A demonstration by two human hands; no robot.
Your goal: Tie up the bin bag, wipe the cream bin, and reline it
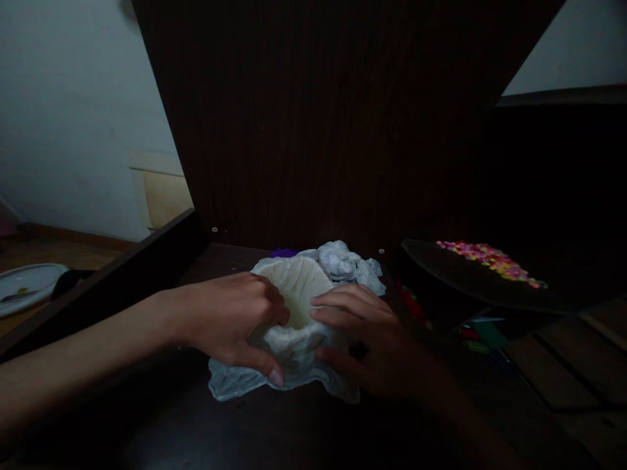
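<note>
A pale, hollowed lump of dough-like material (297, 297) sits on thin clear plastic (235, 385) on a dark wooden surface. My left hand (230, 320) is curled round its left side, the thumb pressed low against the front and the fingers hooked over the rim. My right hand (365, 333) cups the right side, fingers laid over the rim and thumb below. Both hands squeeze the lump between them. Behind it lies a crumpled white plastic bag (345, 262), with something purple (283, 252) beside it.
A dark plate (470, 281) with small coloured bits (490, 258) stands at the right. Coloured items (470, 336) lie below it. A tall dark wooden panel (333, 117) rises behind. At far left, a white plate (27, 284) lies on the floor.
</note>
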